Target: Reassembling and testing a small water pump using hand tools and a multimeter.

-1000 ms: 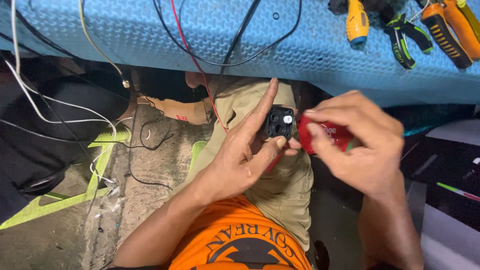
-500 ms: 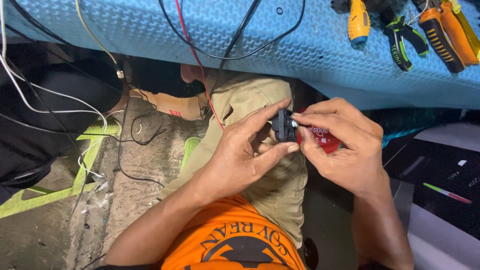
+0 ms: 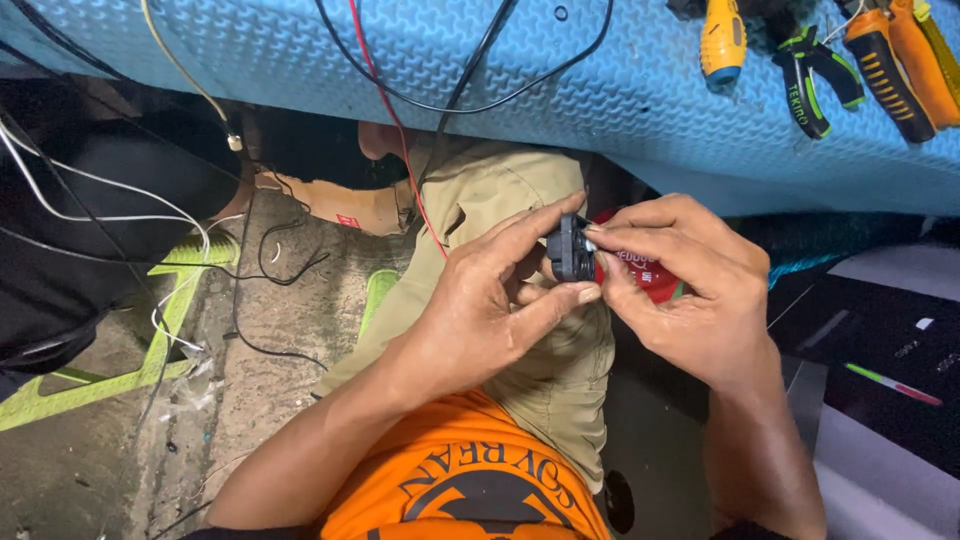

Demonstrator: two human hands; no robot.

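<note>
Both hands meet over my lap: my left hand [image 3: 490, 310] pinches a small black boxy part [image 3: 572, 250] between thumb and fingers, and my right hand [image 3: 690, 290], at its three o'clock, grips it too. Behind it sits a red piece [image 3: 650, 278], with the blue mat [image 3: 300, 60] at twelve o'clock.

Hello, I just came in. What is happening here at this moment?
A seated person holds a small black part between the fingertips of the left hand and right hand, above the lap. The right hand also holds a red object. Hand tools and wires lie on the blue mat ahead.
</note>
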